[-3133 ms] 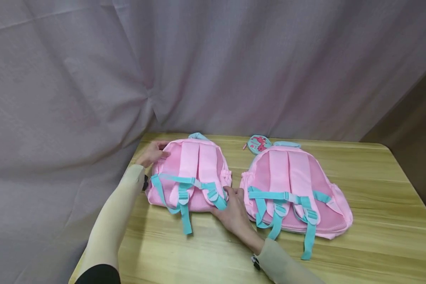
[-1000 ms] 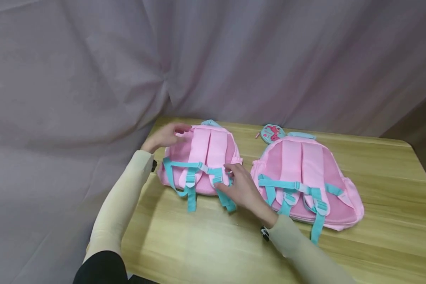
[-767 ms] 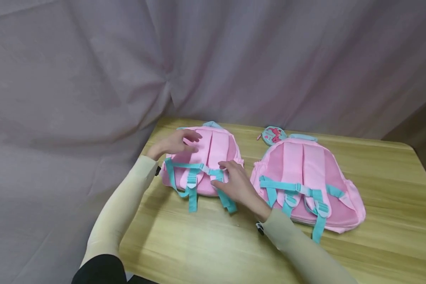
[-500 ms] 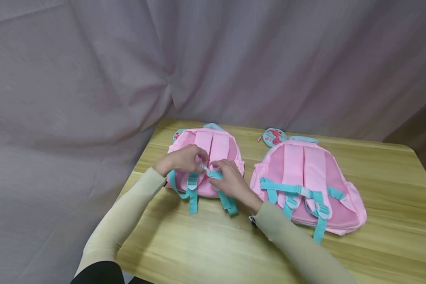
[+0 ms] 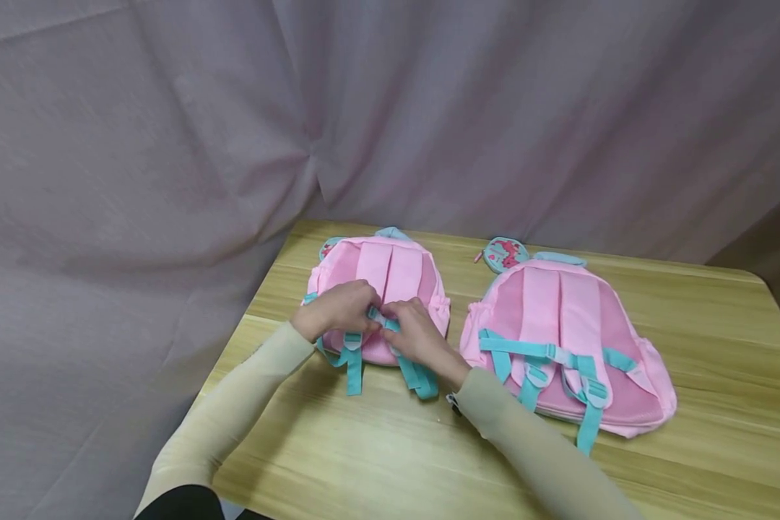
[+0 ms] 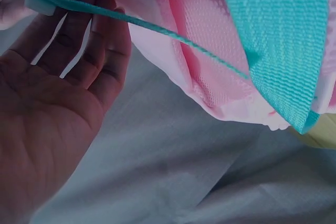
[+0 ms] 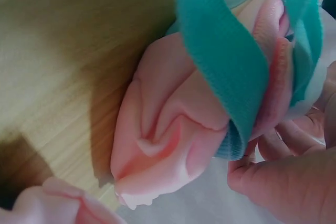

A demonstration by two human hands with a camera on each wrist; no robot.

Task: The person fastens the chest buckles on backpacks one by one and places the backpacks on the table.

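A smaller pink backpack (image 5: 403,278) lies on the left part of the table with its back panel and shoulder straps facing up. Across those straps runs a teal chest strap with a pale buckle (image 5: 378,316). My left hand (image 5: 343,307) holds the buckle's left side. From the right, my right hand (image 5: 419,332) pinches its other side, so the two sets of fingertips nearly meet. In the left wrist view the pale buckle piece (image 6: 39,3) sits at the fingertips, its teal strap drawn taut. A loop of teal webbing (image 7: 226,66) partly covers the bag in the right wrist view.
A larger matching pink backpack (image 5: 578,303) lies close on the right, straps up. Beside its top is a round teal pouch (image 5: 505,255); a similar pouch (image 5: 330,248) peeks out behind the smaller bag. A grey curtain (image 5: 390,130) hangs behind the wooden table (image 5: 377,448).
Both hands have left the smaller backpack's sides and come together over its middle, where they now grasp the chest-strap buckle. The view has shifted a little; the larger backpack stays put.
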